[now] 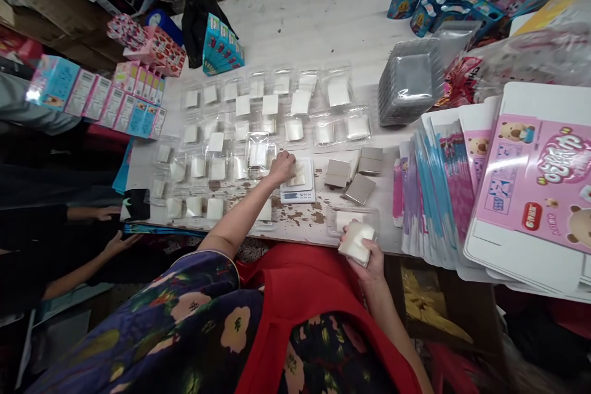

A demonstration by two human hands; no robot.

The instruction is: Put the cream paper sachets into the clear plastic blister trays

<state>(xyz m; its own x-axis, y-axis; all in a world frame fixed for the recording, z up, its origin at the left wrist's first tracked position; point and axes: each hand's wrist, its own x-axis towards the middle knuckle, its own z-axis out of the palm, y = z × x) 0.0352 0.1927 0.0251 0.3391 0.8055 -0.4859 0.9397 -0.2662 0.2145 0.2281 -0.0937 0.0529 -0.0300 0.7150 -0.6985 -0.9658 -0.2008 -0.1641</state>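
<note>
My left hand (282, 167) is closed at the upper left edge of a small white digital scale (298, 197); what its fingers pinch, if anything, is too small to make out. Pale pieces (296, 180) lie on the scale's pan. A thick stack of whitish squares (357, 242) is gripped in my right hand (373, 263), over the table's front edge. Just behind that stack is a clear plastic tray (349, 220) with a white piece in it. Rows of clear trays with white squares (217, 141) spread to the left. Grey-brown square blocks (359, 188) sit right of the scale.
Stacked empty clear trays (409, 80) and pink printed cards (530, 181) stand on the right. Small blue packs (404, 5) lie at the back right. Colourful boxes (221, 46) line the left side. Another person's hands (115, 243) are at the far left.
</note>
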